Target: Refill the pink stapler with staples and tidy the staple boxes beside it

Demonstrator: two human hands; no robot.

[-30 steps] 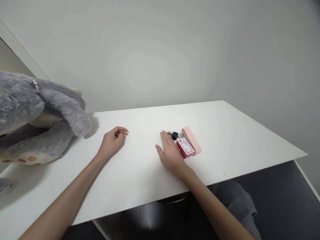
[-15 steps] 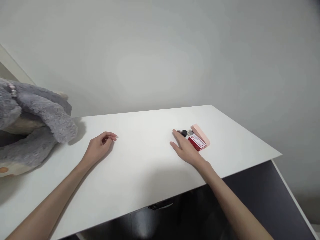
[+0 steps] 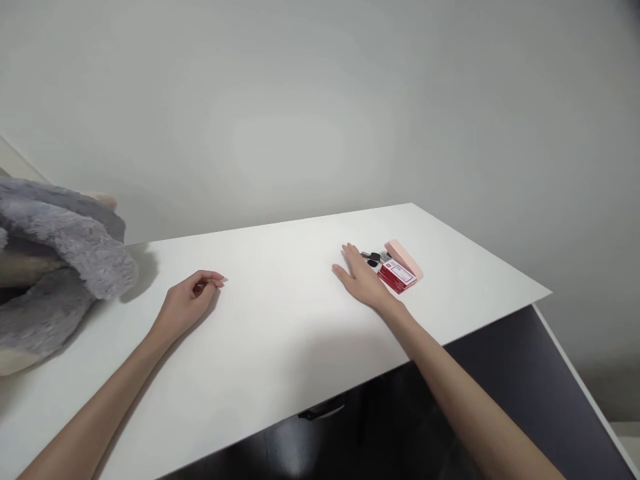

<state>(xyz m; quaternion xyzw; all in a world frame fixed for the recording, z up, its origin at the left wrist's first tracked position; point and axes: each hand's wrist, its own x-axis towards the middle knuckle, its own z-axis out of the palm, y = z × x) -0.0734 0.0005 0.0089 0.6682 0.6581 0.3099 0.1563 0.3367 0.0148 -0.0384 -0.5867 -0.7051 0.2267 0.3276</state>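
Note:
My left hand [image 3: 193, 295] rests on the left part of the white table [image 3: 280, 320], its fingers curled in so the tips meet the thumb. Nothing shows between them. On the right, my right hand [image 3: 361, 275] lies palm down with fingers stretched and thumb apart, holding nothing. Right beside its fingers are keys [image 3: 373, 258] with black heads, partly hidden by the hand. Next to the keys sits a small red and white box [image 3: 399, 275], close to my wrist. Behind it lies a pale pink strip-like object [image 3: 404, 259], whose kind I cannot make out.
A large grey plush toy [image 3: 65, 267] takes up the left end of the table. A plain grey wall [image 3: 290, 133] stands behind. Below the front edge are a black surface with a dark handle [image 3: 323, 408] and a dark side panel [image 3: 520, 373].
The camera view has turned slightly, shifting the plush toy left. My right hand has shifted a little left of the keys, showing more of them. The left hand keeps its curl.

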